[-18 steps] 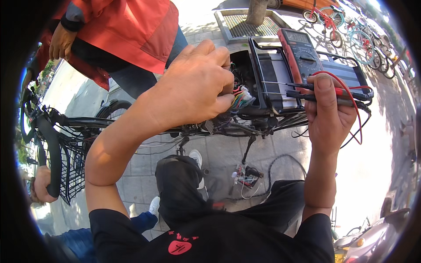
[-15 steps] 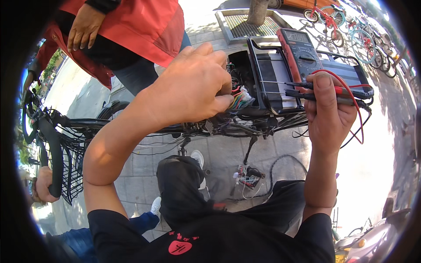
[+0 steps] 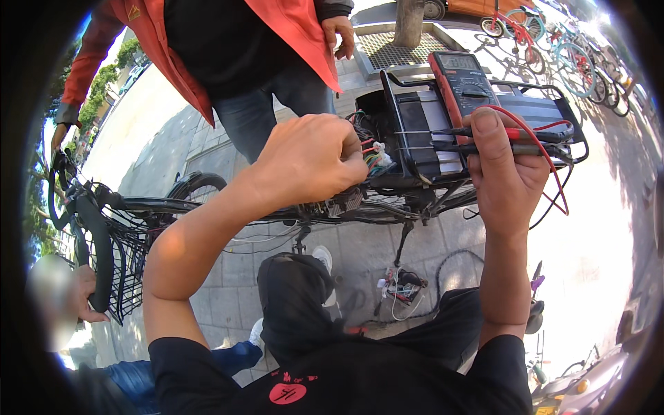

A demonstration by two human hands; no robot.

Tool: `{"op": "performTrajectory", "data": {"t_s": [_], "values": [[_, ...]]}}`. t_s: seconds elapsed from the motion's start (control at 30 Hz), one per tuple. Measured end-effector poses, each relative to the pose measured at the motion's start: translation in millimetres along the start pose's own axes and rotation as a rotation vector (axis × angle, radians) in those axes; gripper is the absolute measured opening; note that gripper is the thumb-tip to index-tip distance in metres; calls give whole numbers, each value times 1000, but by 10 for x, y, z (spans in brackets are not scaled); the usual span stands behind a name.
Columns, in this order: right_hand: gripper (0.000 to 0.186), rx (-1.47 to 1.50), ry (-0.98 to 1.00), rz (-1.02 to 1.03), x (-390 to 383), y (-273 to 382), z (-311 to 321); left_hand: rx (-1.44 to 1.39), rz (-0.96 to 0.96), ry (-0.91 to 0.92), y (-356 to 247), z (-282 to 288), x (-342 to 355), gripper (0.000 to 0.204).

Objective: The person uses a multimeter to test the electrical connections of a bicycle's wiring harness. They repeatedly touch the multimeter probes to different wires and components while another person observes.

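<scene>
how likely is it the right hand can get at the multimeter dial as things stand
Probably yes, but awkwardly: the dial faces up uncovered on the multimeter, close by the right hand. Yet that hand grips the red probe and black probe, so it may need to let go first.

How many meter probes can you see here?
2: a red probe and, just below it in the picture, a black probe, both held in the person's right hand. No others show.

An outdoor, street-side pavement [image 3: 588, 273] is shown (lit partly by strong sun), as is indicated by its paving slabs [image 3: 360, 238], a tree trunk [image 3: 409, 24] enclosed by a grated surround [image 3: 387, 50], a row of parked bicycles [image 3: 576, 69] and an orange vehicle [image 3: 477, 14] beyond.
</scene>
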State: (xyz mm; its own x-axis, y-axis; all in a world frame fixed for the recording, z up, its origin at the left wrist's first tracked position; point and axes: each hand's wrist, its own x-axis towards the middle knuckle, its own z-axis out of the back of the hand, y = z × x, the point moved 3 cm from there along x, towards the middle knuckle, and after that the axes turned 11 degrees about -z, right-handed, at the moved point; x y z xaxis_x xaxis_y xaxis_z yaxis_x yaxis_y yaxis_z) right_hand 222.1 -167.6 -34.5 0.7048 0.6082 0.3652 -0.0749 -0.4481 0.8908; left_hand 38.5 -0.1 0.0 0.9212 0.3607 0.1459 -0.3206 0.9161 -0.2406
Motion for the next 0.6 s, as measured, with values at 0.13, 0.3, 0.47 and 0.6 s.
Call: {"op": "performTrajectory", "data": {"t_s": [0.13,0.3,0.47,0.6], "values": [[20,-64,28,45,-22,96,-110,-300,83,-211,197,-91,-77,15],[18,-229,105,189,-2,121,-271,-514,13,-342,272,-216,-88,12],[16,-277,148,202,-5,84,-443,-500,-27,-419,233,-273,-129,16],[16,-403,130,210,-29,90,-476,-569,-16,-423,330,-338,-120,17]]}}
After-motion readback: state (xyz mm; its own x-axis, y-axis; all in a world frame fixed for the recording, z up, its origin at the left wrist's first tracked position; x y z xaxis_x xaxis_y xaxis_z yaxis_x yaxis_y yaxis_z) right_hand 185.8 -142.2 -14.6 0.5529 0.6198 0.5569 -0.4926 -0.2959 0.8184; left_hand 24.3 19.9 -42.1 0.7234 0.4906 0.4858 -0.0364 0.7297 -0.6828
